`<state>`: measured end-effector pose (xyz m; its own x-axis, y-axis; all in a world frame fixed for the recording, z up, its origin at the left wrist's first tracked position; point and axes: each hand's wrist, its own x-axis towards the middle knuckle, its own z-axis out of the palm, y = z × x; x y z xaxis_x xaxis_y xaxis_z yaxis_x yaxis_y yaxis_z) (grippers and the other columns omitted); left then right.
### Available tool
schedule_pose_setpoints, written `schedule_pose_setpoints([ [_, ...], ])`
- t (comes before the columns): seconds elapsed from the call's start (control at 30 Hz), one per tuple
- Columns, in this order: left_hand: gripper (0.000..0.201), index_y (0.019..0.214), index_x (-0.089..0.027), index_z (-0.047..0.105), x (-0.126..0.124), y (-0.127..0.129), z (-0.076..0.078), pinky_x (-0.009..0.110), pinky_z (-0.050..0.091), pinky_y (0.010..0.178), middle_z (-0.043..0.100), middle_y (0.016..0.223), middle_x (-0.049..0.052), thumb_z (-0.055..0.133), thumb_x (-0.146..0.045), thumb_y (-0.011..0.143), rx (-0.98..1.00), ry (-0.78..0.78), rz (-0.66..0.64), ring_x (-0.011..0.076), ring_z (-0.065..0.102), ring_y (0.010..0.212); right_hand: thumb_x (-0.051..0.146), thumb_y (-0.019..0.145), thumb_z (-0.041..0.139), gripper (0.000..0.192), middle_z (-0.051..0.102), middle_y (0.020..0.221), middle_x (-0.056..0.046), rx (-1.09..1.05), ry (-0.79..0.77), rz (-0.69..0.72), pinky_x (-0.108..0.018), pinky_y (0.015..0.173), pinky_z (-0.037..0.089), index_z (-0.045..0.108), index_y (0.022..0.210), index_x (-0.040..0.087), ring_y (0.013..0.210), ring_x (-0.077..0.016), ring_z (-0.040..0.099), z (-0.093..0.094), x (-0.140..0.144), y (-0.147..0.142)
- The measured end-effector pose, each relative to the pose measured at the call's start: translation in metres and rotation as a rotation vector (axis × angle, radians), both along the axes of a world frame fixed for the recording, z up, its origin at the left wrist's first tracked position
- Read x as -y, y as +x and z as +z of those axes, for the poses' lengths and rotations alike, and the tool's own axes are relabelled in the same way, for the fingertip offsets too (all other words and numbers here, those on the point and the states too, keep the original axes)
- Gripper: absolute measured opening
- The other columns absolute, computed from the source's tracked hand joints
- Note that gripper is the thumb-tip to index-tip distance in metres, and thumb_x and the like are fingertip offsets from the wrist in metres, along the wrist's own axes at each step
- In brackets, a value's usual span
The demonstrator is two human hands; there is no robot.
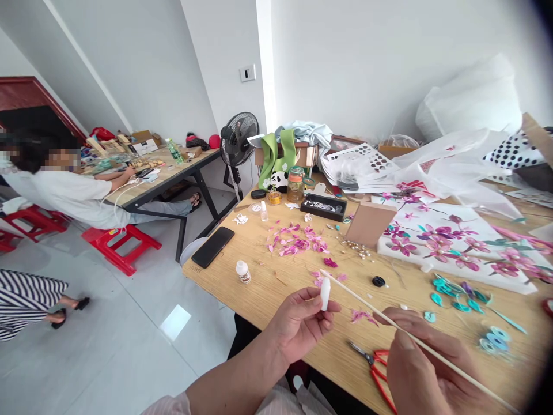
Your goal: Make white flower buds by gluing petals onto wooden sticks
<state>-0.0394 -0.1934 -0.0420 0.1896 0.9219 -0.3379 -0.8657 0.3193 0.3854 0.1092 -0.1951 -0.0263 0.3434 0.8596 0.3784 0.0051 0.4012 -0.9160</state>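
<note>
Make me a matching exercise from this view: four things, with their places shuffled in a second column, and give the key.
Things:
1. thin stick
2. small white piece
3. phone
4. red-handled tool

Places:
A. lying near the left edge of the table
B. held upright between the thumb and fingers of the left hand
C. lying on the table, partly hidden by the right hand
D. held slanting in the right hand

Right pairs: 1-D, 2-B, 3-A, 4-C.
</note>
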Motion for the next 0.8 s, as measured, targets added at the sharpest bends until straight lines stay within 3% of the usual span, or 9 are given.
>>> schedule_pose_setpoints([
  [0.2, 0.026, 0.078, -0.009, 0.066, 0.000, 0.000, 0.002, 0.018, 0.044, 0.058, 0.072, 0.076, 0.012, 0.086, -0.013, 0.062, 0.016, -0.011, -0.001, 0.0096, 0.061, 0.061, 0.038, 0.074, 0.072, 0.017, 0.069, 0.079, -0.005, -0.002, 0.105, -0.007, -0.054, 0.096, 0.042, 0.066, 0.077, 0.023, 0.078, -0.0246, 0.066, -0.010, -0.007, 0.005],
  [0.43, 0.027, 0.080, -0.009, 0.067, 0.000, 0.000, 0.004, 0.019, 0.043, 0.059, 0.072, 0.077, 0.012, 0.086, -0.013, 0.062, 0.014, -0.009, -0.002, 0.0094, 0.060, 0.061, 0.035, 0.076, 0.071, 0.014, 0.068, 0.097, -0.008, -0.016, -0.055, -0.023, -0.056, 0.100, 0.039, 0.067, 0.083, 0.023, 0.100, -0.0303, 0.062, 0.006, 0.014, 0.002],
  [0.8, 0.023, 0.079, -0.009, 0.067, 0.001, -0.001, 0.000, 0.018, 0.044, 0.058, 0.073, 0.076, 0.011, 0.085, -0.014, 0.065, 0.005, 0.001, -0.004, 0.0095, 0.062, 0.061, 0.028, 0.080, 0.067, 0.005, 0.066, 0.093, -0.004, 0.078, 0.105, 0.108, -0.045, 0.089, 0.045, 0.066, 0.083, 0.025, 0.092, -0.0238, 0.062, 0.000, 0.009, 0.013],
])
